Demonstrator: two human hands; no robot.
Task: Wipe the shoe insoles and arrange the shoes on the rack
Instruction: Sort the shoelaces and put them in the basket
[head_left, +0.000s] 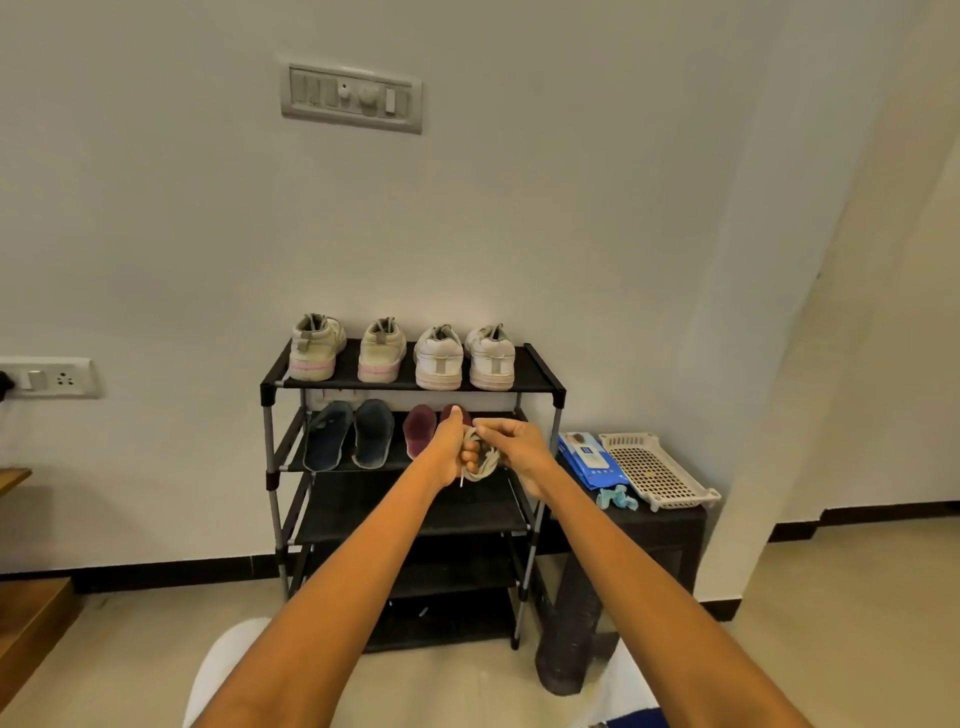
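a person's left hand (451, 451) grips a coiled pale shoelace (480, 460) while the right hand (511, 444) pinches its loop, likely bundling it, in front of a black rack (540, 387) holding four shoes (402, 353) on top and insoles (374, 434) on the second shelf.

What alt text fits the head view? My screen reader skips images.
Both hands, left hand and right hand, hold a bundled shoelace before a black shoe rack. Four sneakers sit on top, insoles on the shelf below.
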